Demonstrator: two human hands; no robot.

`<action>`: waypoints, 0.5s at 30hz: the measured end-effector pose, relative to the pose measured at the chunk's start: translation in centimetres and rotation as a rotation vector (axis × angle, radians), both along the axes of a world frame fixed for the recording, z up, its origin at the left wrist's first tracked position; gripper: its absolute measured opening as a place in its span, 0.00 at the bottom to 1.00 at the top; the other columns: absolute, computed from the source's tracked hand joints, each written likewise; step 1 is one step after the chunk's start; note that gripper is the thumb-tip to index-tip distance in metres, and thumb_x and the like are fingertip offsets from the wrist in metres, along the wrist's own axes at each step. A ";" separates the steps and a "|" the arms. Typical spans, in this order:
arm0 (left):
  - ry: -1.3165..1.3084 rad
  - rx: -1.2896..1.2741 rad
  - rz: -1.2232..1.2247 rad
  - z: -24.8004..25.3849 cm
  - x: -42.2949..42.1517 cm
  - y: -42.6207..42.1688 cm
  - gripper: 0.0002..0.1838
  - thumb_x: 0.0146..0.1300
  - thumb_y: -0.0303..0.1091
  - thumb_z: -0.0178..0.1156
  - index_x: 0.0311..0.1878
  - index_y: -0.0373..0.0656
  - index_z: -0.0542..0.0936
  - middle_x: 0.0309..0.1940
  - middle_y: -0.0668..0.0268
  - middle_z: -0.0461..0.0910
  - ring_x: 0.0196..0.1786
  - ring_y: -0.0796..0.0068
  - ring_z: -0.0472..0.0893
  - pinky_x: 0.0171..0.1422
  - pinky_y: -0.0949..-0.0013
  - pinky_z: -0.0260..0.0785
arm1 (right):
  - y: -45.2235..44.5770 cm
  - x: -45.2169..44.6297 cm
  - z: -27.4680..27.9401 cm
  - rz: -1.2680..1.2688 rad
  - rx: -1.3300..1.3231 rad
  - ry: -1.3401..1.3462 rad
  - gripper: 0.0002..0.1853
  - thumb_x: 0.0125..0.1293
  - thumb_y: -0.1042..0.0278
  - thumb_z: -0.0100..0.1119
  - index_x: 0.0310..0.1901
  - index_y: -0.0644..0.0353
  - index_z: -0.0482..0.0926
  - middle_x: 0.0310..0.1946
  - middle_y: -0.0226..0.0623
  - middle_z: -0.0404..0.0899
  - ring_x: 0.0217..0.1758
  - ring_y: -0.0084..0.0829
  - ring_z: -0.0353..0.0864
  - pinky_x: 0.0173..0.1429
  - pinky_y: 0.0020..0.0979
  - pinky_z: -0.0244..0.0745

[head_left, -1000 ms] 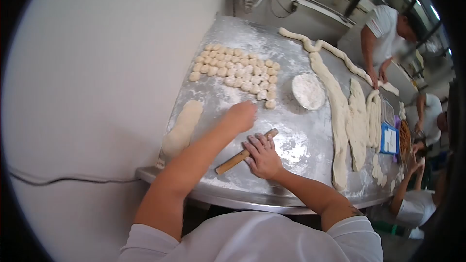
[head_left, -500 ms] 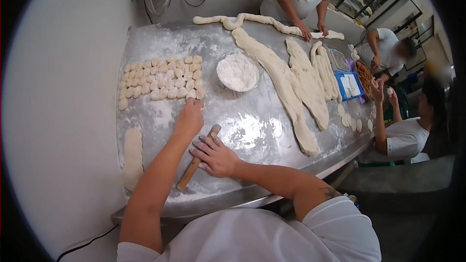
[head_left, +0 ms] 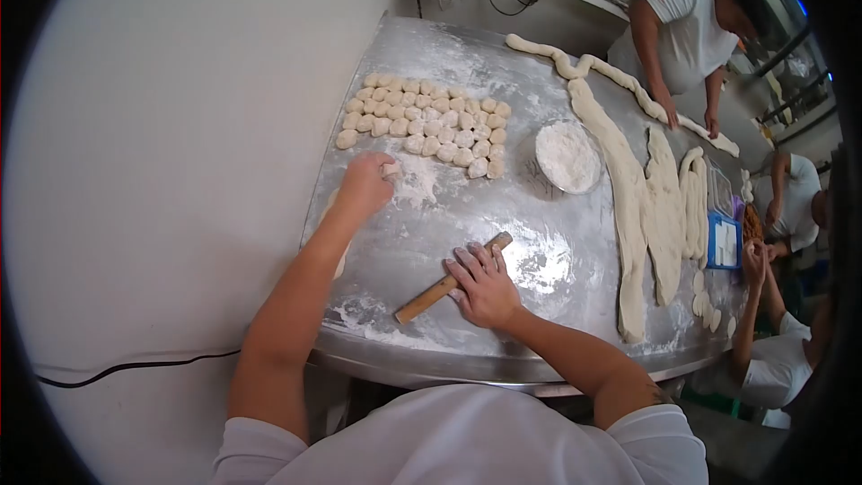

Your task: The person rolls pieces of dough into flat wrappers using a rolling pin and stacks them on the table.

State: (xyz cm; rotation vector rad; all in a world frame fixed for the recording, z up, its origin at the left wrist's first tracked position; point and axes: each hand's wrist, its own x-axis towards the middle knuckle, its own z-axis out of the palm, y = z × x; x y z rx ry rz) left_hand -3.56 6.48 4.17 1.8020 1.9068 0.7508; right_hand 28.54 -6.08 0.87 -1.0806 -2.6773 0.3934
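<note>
My left hand (head_left: 366, 185) is closed, with a small pale dough piece (head_left: 391, 170) at its fingertips, just below the left part of the rows of dough balls (head_left: 431, 126). Fingers spread, my right hand (head_left: 486, 289) lies across a wooden rolling pin (head_left: 426, 301) that sits slanted on the floured metal table (head_left: 557, 350). A flattened length of dough (head_left: 342, 260) is mostly hidden behind my left forearm. To the right of the balls stands a bowl of flour (head_left: 567, 156).
Long dough strips (head_left: 624, 207) run down the table's right side, beside a blue-framed box (head_left: 724, 241). A co-worker (head_left: 687, 27) handles a dough rope (head_left: 628, 85) at the far edge. Two more people work at the right. A wall borders the left side.
My left hand has moved from the lower right corner of the ball rows toward the left, with a dough piece now in its fingers. My right hand stays on the rolling pin. The view has swung.
</note>
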 end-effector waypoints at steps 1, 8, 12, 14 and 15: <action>-0.005 0.009 -0.024 -0.7 0.3 0.3 0.19 0.59 0.22 0.70 0.55 0.41 0.89 0.55 0.45 0.85 0.59 0.38 0.84 0.67 0.48 0.78 | 0.0 0.0 0.0 0.001 0.000 -0.004 0.33 0.75 0.52 0.63 0.79 0.49 0.73 0.79 0.43 0.71 0.84 0.55 0.64 0.87 0.68 0.53; 0.148 -0.172 -0.218 -2.0 2.4 0.1 0.18 0.61 0.23 0.71 0.55 0.43 0.90 0.52 0.48 0.87 0.59 0.42 0.85 0.69 0.51 0.78 | -0.1 0.3 0.1 0.005 -0.003 -0.005 0.33 0.75 0.51 0.63 0.79 0.49 0.74 0.79 0.43 0.70 0.85 0.55 0.64 0.87 0.68 0.54; 0.124 -0.249 -0.258 -1.9 2.0 -2.2 0.23 0.63 0.25 0.72 0.63 0.43 0.85 0.56 0.47 0.88 0.63 0.44 0.85 0.69 0.52 0.78 | 0.0 0.2 0.2 0.008 0.001 0.001 0.33 0.76 0.50 0.63 0.79 0.49 0.74 0.79 0.43 0.70 0.85 0.55 0.63 0.87 0.68 0.54; 0.012 -0.322 -0.154 -0.6 2.6 -2.4 0.28 0.65 0.27 0.74 0.69 0.43 0.81 0.59 0.46 0.87 0.65 0.46 0.85 0.70 0.53 0.78 | 0.0 0.2 0.1 0.003 0.004 -0.002 0.33 0.75 0.50 0.63 0.79 0.49 0.73 0.80 0.43 0.70 0.85 0.55 0.63 0.87 0.68 0.54; 0.045 -0.430 -0.190 0.0 2.8 -2.4 0.30 0.64 0.29 0.75 0.70 0.44 0.80 0.63 0.45 0.86 0.67 0.47 0.85 0.71 0.54 0.77 | 0.0 0.2 0.0 0.002 0.003 -0.005 0.33 0.75 0.50 0.63 0.79 0.49 0.73 0.80 0.43 0.70 0.85 0.55 0.63 0.87 0.69 0.54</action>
